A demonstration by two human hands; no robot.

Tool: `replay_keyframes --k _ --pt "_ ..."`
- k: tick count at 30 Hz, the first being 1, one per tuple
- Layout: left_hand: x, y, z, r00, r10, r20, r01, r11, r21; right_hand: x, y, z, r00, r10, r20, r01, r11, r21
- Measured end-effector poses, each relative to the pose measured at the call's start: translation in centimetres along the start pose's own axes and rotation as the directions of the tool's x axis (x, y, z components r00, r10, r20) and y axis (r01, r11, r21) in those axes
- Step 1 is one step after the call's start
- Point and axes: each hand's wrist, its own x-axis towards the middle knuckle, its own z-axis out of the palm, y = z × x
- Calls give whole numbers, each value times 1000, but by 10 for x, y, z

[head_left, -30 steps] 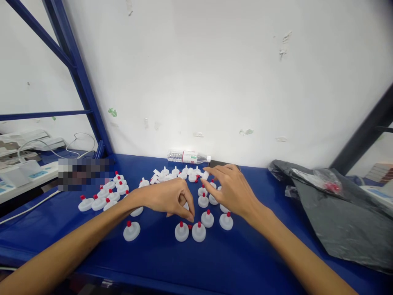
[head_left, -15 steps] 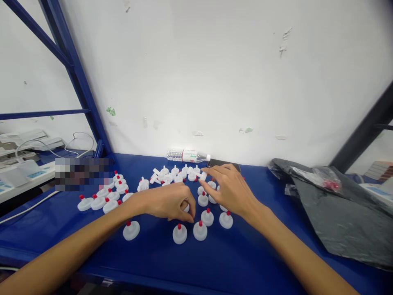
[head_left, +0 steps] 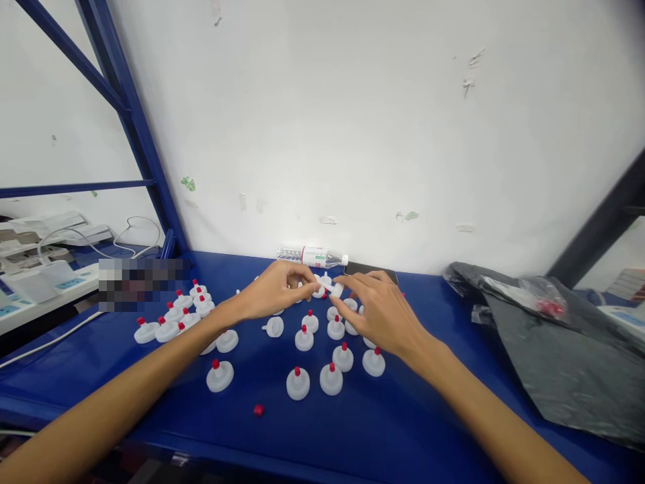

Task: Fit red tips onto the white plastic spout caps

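Observation:
My left hand (head_left: 283, 290) is closed in a pinch, thumb and forefinger together at the narrow end of a white nozzle cap (head_left: 336, 290). My right hand (head_left: 375, 306) has its fingertips on the wide end of this same cap. Below the hands, several white nozzle caps with red tips (head_left: 331, 379) stand upright on the blue table (head_left: 403, 430). A white cap without a red tip (head_left: 275, 327) lies on its side below my left hand. Near the front edge lies a loose red tip (head_left: 259, 409). More white caps behind my left hand are partly hidden.
A clear water bottle (head_left: 317, 257) lies against the wall, beside a dark flat object (head_left: 370, 269). More red-tipped caps (head_left: 171, 314) are grouped at the left, near a power strip (head_left: 60, 282). A grey plastic bag (head_left: 554, 349) covers the right side.
My left hand has moved up to the white cap at my right hand. A red-tipped cap stands where it was. The loose red tip now shows near the front edge.

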Motion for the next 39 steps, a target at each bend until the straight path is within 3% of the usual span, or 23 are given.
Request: replay_keyframes --k 4,14,23,39 --pt "-1 -1 1 999 36 37 -37 999 24 0 0 0 1000 -9 -10 9 1000 -14" --pt "0 -7 5 993 115 -35 -113 992 60 -1 3 1 999 -51 13 51 998 -28" --pt "1 -12 10 978 202 -56 -196 977 87 -3 4 -1 998 -4 64 5 1000 -11" --pt "-2 -12 14 982 184 -44 -176 975 134 -3 5 0 996 9 84 -8 1000 -9"
